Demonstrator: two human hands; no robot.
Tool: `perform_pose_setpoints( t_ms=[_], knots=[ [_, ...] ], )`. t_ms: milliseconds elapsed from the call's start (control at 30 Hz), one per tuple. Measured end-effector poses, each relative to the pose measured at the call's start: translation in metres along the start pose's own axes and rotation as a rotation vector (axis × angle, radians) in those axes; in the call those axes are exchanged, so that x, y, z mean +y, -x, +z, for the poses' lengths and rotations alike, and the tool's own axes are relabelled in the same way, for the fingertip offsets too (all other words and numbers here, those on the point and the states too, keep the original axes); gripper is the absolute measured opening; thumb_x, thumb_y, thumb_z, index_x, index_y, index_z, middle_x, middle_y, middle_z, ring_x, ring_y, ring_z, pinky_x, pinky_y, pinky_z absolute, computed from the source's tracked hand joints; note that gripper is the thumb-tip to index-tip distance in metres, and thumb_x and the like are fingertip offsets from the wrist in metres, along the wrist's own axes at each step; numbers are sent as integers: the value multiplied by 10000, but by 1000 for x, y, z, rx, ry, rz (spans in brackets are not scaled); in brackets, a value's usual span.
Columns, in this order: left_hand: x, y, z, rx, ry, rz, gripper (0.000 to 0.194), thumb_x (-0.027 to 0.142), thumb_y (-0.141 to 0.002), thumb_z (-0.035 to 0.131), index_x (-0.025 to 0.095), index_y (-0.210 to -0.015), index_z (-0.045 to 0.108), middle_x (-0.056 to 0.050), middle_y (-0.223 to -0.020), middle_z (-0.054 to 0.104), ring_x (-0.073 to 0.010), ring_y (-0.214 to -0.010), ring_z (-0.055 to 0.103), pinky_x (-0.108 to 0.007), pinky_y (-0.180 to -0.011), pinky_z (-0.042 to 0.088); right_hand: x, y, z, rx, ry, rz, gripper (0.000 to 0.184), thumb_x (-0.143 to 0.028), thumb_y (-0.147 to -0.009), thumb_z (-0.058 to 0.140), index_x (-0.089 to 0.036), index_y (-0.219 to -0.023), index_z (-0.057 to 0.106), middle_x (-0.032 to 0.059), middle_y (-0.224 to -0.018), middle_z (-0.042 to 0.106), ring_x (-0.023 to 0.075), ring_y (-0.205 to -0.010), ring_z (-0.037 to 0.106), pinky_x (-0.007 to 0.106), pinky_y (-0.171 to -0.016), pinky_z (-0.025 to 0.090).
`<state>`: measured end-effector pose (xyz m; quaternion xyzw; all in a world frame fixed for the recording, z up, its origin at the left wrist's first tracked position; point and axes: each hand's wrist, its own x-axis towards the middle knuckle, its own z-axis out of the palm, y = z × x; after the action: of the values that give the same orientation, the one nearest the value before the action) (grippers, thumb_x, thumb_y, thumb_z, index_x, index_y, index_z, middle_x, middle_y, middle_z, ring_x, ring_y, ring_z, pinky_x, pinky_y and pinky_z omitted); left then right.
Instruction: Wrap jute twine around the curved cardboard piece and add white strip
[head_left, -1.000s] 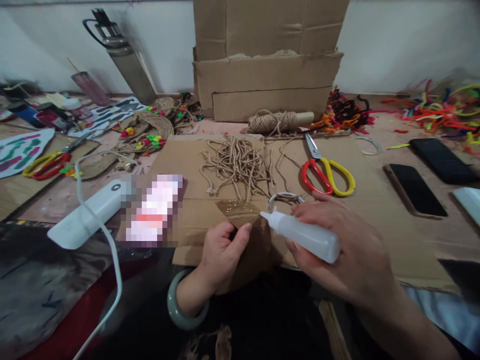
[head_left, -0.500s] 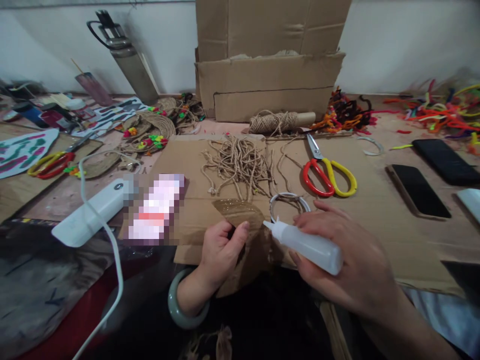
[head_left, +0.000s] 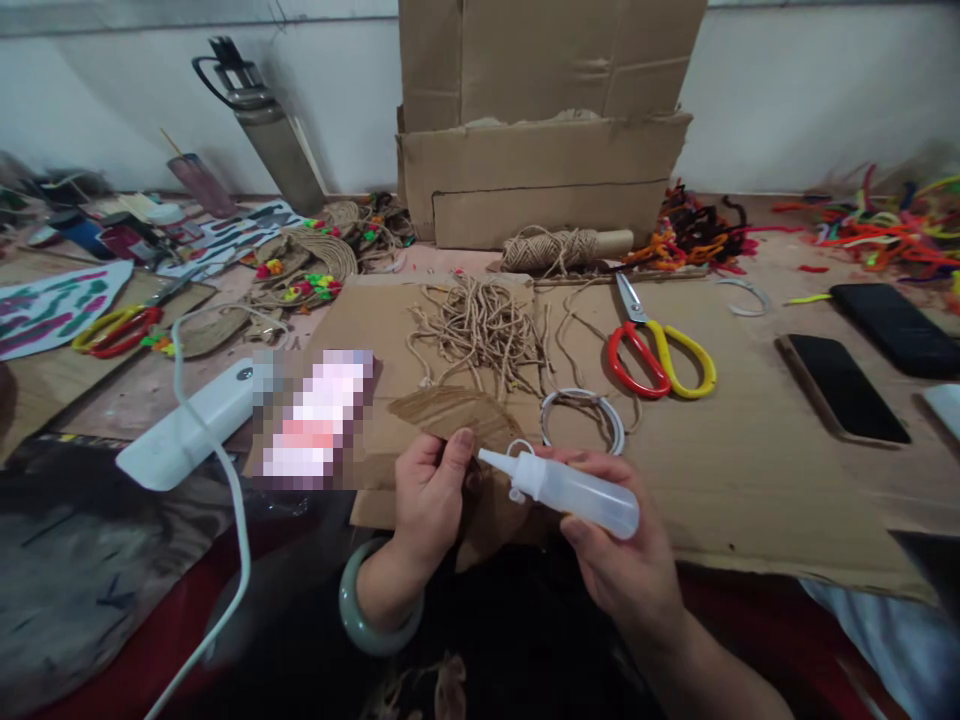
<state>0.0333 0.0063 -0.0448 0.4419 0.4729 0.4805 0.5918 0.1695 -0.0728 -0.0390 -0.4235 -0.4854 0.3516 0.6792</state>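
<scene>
The left hand [head_left: 429, 505] pinches a brown piece [head_left: 457, 410] between thumb and fingers, in front of the person and over the near edge of a flat cardboard sheet [head_left: 720, 480]. The piece's pointed end sticks out to the left, past the thumb. A bangle [head_left: 349, 610] circles the left wrist.

The right hand [head_left: 626, 570] is closed around a translucent bottle [head_left: 589, 498], which lies tilted in the grip with its narrow nozzle [head_left: 495, 460] aimed left. The tip is near the left thumb, above the piece; whether it touches cannot be told. A small cap [head_left: 516, 495] hangs open on a loop at the bottle's neck.

Beyond the hands, a tangled pile of twine [head_left: 484, 325] rests on the sheet. A white ring [head_left: 545, 425] lies between the pile and the right hand, with scissors [head_left: 637, 355] to its right, one handle red and the other yellow, blades pointing away.

Farther back on the table [head_left: 787, 240], a twine roll [head_left: 551, 250] lies before an upright cardboard box [head_left: 547, 200]. Two dark phones [head_left: 847, 390] lie at the right. At the left are a lit, blurred-out screen [head_left: 315, 420] and a white device [head_left: 191, 430] with a cable [head_left: 236, 510] running across it.
</scene>
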Motion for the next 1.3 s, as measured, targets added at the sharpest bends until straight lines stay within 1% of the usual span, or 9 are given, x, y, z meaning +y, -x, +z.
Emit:
perform_pose_setpoints(
  t_ms=[67, 167, 300, 467, 600, 733, 900, 1067, 1300],
  knots=[
    [-3, -1, -2, -22, -2, 1, 380, 472, -768, 602, 147, -582, 539, 21, -482, 527, -85, -434, 477, -201, -428, 386, 3, -1, 4, 66, 19, -6, 303, -189, -795, 599, -247, -1081, 519, 79, -1070, 603, 208, -1050, 602, 387, -877, 516],
    [0, 0, -5, -118, -113, 5, 404, 478, -747, 616, 134, -546, 556, 13, -472, 509, -84, -446, 450, -200, -423, 346, 3, -3, 5, 131, 59, 1, 279, -229, -793, 608, -245, -1058, 522, 79, -1053, 612, 212, -1020, 611, 394, -853, 525],
    [8, 1, -5, -233, -283, 30, 456, 462, -732, 618, 146, -441, 464, 41, -420, 378, -58, -415, 316, -199, -381, 231, -6, -9, -2, 89, 140, -53, 265, -226, -806, 585, -237, -1062, 517, 81, -1032, 626, 216, -978, 633, 382, -808, 548],
    [11, 1, -3, -259, -328, 48, 483, 457, -768, 551, 169, -421, 376, 50, -424, 281, -60, -428, 260, -210, -384, 199, -33, -30, -15, 24, 638, -252, 335, -170, -712, 674, -225, -1016, 543, 75, -973, 641, 223, -871, 650, 363, -742, 558],
    [14, 1, -1, -265, -390, 58, 463, 438, -767, 540, 170, -430, 368, 49, -432, 278, -60, -435, 247, -214, -388, 183, -46, -46, -13, -102, 865, -365, 340, -189, -722, 655, -225, -1031, 519, 62, -943, 647, 227, -887, 642, 376, -779, 539],
    [17, 2, 0, -249, -420, 92, 459, 409, -767, 534, 176, -418, 348, 51, -430, 259, -60, -429, 236, -219, -387, 170, -49, -52, -12, -156, 947, -431, 344, -173, -717, 647, -220, -1025, 500, 64, -928, 649, 226, -873, 647, 376, -774, 540],
    [20, 1, 1, -247, -415, 109, 458, 396, -762, 531, 175, -408, 345, 54, -421, 256, -55, -419, 227, -214, -382, 168, -56, -49, -18, -116, 945, -422, 378, -176, -702, 657, -223, -1042, 497, 67, -942, 656, 235, -873, 656, 371, -753, 547],
    [21, 0, 3, -270, -426, 92, 443, 391, -754, 532, 176, -408, 357, 53, -411, 265, -55, -412, 227, -213, -370, 160, -57, -52, -15, -208, 995, -426, 342, -182, -715, 641, -222, -1021, 494, 60, -930, 655, 224, -883, 654, 366, -780, 540],
    [16, 1, 0, -271, -393, 123, 457, 392, -789, 520, 176, -423, 352, 52, -429, 270, -56, -417, 235, -214, -379, 173, -62, -53, -15, -246, 1028, -434, 285, -184, -719, 623, -207, -968, 487, 59, -869, 654, 208, -798, 657, 344, -729, 548]
  ],
)
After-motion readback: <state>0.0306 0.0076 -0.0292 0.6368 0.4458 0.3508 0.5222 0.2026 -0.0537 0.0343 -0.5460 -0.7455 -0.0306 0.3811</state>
